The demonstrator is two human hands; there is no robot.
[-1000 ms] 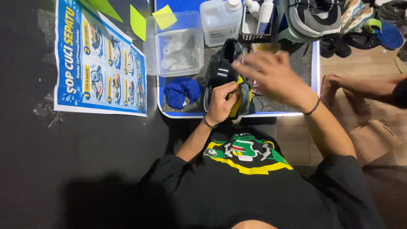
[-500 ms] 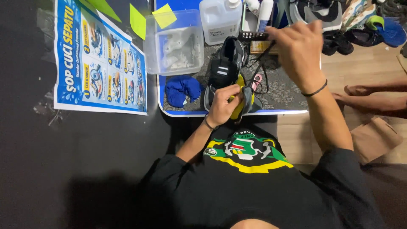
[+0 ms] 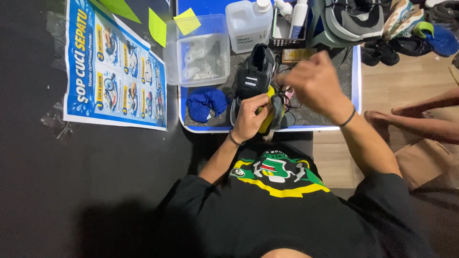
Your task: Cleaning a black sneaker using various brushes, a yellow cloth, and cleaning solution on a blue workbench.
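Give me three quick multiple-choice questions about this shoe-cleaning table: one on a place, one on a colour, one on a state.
1. The blue cloth lies where?
A. left of the black shoe
B. inside the tub
C. on the floor

2. What colour is the jug cap?
A. red
B. white
C. green

3. The clear plastic tub is
A. lidded
B. overturned
C. open, with pale things inside

Answers: 1 A, it lies beside the shoe held by the left hand. 2 B, the cap is white. 3 C, no lid shows.
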